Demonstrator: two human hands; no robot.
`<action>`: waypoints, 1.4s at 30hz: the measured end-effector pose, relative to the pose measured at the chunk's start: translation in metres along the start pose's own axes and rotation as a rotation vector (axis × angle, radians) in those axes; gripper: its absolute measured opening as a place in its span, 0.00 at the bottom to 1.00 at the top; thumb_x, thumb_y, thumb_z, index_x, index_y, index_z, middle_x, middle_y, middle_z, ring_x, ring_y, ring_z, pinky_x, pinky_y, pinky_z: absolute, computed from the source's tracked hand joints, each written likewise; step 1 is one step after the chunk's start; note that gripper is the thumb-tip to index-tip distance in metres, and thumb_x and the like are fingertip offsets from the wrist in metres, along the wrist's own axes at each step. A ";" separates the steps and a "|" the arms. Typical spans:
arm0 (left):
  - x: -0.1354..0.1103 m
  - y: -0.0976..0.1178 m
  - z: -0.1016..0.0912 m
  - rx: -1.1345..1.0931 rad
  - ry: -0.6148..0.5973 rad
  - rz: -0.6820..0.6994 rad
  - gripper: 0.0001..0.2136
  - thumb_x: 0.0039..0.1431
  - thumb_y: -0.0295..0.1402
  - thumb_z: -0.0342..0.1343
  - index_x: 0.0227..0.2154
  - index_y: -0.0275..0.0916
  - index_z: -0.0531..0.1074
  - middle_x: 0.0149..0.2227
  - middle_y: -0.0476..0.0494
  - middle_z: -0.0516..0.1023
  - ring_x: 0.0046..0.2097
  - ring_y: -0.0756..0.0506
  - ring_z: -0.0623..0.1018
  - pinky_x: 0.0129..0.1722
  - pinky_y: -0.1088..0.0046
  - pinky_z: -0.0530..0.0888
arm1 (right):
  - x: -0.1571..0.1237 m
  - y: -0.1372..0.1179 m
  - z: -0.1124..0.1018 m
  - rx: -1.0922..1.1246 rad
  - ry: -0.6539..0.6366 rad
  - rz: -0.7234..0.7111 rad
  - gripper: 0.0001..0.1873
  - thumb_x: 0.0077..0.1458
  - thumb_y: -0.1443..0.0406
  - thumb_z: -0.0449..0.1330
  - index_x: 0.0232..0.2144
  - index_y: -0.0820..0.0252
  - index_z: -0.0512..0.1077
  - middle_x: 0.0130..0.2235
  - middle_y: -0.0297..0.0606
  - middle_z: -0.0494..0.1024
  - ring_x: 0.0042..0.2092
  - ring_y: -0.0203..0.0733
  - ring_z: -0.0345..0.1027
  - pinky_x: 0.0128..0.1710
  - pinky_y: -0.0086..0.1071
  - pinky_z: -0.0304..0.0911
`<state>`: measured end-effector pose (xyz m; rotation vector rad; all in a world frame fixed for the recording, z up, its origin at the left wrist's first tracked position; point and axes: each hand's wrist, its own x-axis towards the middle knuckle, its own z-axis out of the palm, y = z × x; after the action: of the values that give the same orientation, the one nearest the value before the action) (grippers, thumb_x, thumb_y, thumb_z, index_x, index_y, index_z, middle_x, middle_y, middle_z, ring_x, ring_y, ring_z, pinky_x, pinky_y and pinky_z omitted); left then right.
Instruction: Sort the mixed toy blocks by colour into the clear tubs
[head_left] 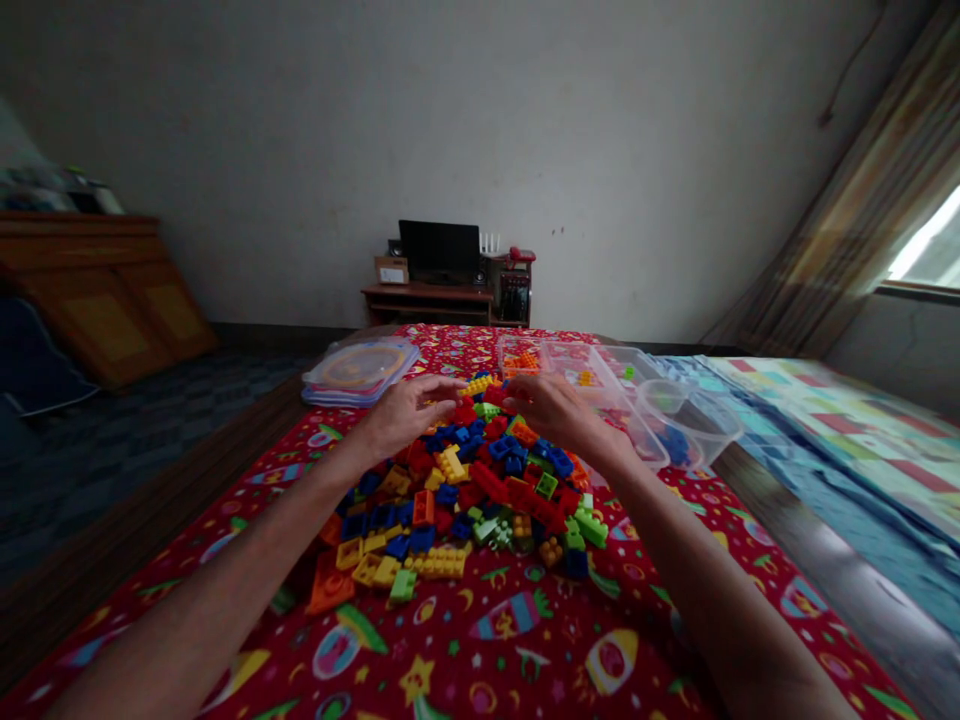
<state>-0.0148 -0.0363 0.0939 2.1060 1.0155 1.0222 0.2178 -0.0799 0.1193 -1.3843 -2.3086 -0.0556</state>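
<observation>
Left hand [409, 415]: narrow, curled at the pile's far edge, no held brick seen.
Right hand [559, 412]: narrow, fingertips facing the left's, nothing seen held.
Bricks [450, 490]: heaped below both hands on a red bedspread [510, 640].
Beyond: clear tubs [600, 385] right, clear box [358, 370] left.

Home bedrm: red rocket-print bedsheet [450, 665], curtained window [926, 240], wood cabinet [105, 295], PC desk [427, 295].
</observation>
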 end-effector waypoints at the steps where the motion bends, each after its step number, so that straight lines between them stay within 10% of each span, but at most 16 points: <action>1: 0.000 -0.002 -0.004 0.047 0.003 -0.009 0.22 0.49 0.46 0.58 0.44 0.38 0.75 0.41 0.42 0.79 0.42 0.41 0.78 0.44 0.62 0.76 | 0.000 0.007 -0.004 -0.035 0.013 0.031 0.10 0.60 0.67 0.53 0.35 0.63 0.74 0.31 0.39 0.76 0.30 0.34 0.60 0.30 0.29 0.48; 10: -0.003 -0.028 -0.033 0.450 -0.252 0.015 0.18 0.51 0.40 0.54 0.43 0.40 0.76 0.44 0.41 0.79 0.45 0.40 0.77 0.47 0.64 0.72 | -0.004 0.081 -0.025 -0.300 -0.028 0.352 0.15 0.55 0.70 0.52 0.38 0.62 0.78 0.36 0.46 0.79 0.35 0.40 0.68 0.32 0.31 0.52; 20: -0.004 -0.029 -0.031 0.690 -0.378 0.064 0.11 0.49 0.35 0.54 0.34 0.40 0.77 0.36 0.42 0.77 0.41 0.41 0.76 0.45 0.67 0.70 | -0.013 0.092 -0.025 -0.428 -0.191 0.532 0.17 0.56 0.69 0.52 0.44 0.62 0.76 0.46 0.48 0.77 0.44 0.45 0.70 0.35 0.31 0.58; 27: -0.010 -0.009 -0.031 0.701 -0.429 0.009 0.07 0.47 0.35 0.57 0.28 0.41 0.76 0.34 0.45 0.77 0.36 0.44 0.76 0.36 0.72 0.70 | -0.004 0.068 -0.017 -0.341 -0.022 0.343 0.17 0.60 0.67 0.49 0.45 0.62 0.74 0.41 0.47 0.78 0.38 0.41 0.69 0.32 0.31 0.54; 34: -0.015 -0.018 -0.021 0.659 -0.479 -0.087 0.07 0.42 0.33 0.57 0.27 0.43 0.76 0.28 0.49 0.78 0.30 0.46 0.75 0.29 0.77 0.68 | 0.006 -0.001 0.033 -0.087 -0.125 -0.027 0.15 0.58 0.71 0.50 0.43 0.61 0.74 0.38 0.44 0.78 0.36 0.39 0.68 0.33 0.30 0.56; 42: -0.010 -0.007 -0.019 0.743 -0.311 0.084 0.12 0.51 0.31 0.47 0.34 0.40 0.75 0.36 0.43 0.78 0.39 0.43 0.76 0.42 0.69 0.71 | 0.014 -0.002 0.058 -0.053 -0.223 -0.003 0.12 0.58 0.67 0.53 0.40 0.62 0.76 0.38 0.45 0.78 0.39 0.41 0.70 0.35 0.29 0.57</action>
<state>-0.0371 -0.0375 0.0955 2.7993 1.2757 0.3315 0.1902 -0.0550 0.0733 -1.4793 -2.5067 0.0389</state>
